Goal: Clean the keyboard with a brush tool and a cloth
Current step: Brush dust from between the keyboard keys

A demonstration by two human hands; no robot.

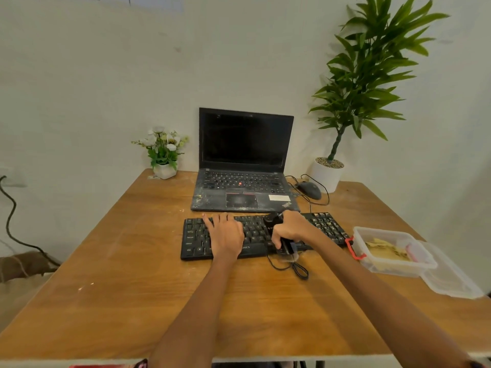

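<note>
Left hand (225, 235) lies flat on keyboard (196, 241) running left-right; right hand (291, 229) grips upright black brush tool (285, 245).

A flat black plastic keyboard (255, 235) with pale key lettering lies level on the counter, its long side running left to right, beneath both hands. The left hand (225, 235) rests flat with straight fingers on its left half. The right hand (291, 229) grips a small black brush tool (283, 241), held over the keyboard's middle keys and near edge.
</note>
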